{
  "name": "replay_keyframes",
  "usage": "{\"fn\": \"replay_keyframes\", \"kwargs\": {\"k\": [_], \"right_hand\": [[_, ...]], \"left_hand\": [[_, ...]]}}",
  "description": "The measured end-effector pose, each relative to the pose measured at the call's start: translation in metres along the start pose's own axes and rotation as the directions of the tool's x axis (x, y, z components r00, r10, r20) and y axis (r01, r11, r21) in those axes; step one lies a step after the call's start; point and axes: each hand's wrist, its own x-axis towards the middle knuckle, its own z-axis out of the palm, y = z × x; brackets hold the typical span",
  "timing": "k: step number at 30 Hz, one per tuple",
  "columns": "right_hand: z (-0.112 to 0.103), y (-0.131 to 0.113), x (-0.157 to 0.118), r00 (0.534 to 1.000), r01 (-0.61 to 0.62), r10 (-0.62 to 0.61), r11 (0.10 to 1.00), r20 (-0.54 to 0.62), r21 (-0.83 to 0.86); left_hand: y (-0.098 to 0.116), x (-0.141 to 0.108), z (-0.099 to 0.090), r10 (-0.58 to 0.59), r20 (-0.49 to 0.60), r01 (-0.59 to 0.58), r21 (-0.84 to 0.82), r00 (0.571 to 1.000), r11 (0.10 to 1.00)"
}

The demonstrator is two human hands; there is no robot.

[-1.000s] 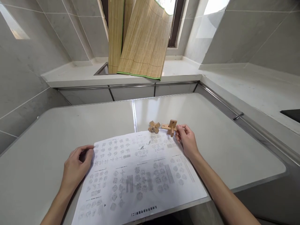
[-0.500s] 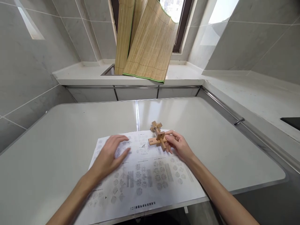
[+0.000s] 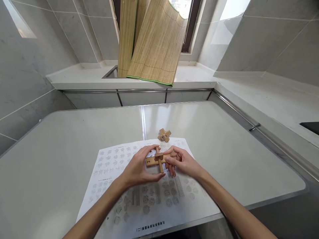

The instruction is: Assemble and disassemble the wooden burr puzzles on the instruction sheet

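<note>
A cross-shaped wooden puzzle (image 3: 152,161) marked with a "2" is between my hands, above a printed sheet. My right hand (image 3: 183,161) pinches its right end with thumb and fingers. With the index finger at the far end of the puzzle's upright rod and the thumb at the near end, my left hand (image 3: 139,166) spans it and grips it. A small dark block sits across the middle of the puzzle. Just beyond, a second wooden puzzle piece (image 3: 164,135) with several arms rests at the sheet's far edge.
The printed sheet (image 3: 147,217), covered in small diagrams, lies on the pale table (image 3: 62,159). A metal rail (image 3: 234,109) runs along the right side. Behind the table is a white ledge (image 3: 82,81) with a bamboo mat (image 3: 154,46) leaning by the window.
My left hand has moved right and closed on the puzzle's rod. My right hand has brought the puzzle left and nearer, away from the second piece.
</note>
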Motion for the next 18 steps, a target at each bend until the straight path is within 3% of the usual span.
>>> {"fn": "replay_keyframes", "kwargs": {"k": [6, 18], "right_hand": [[0.001, 0.007, 0.0, 0.999, -0.037, 0.037, 0.998, -0.007, -0.051], [-0.001, 0.008, -0.001, 0.99, -0.139, 0.137, 0.967, -0.024, -0.213]], "left_hand": [[-0.01, -0.007, 0.003, 0.058, -0.036, -0.058, -0.005, 0.998, 0.998], [-0.021, -0.009, 0.008, 0.053, 0.047, -0.055, 0.034, 0.998, 0.998]]}}
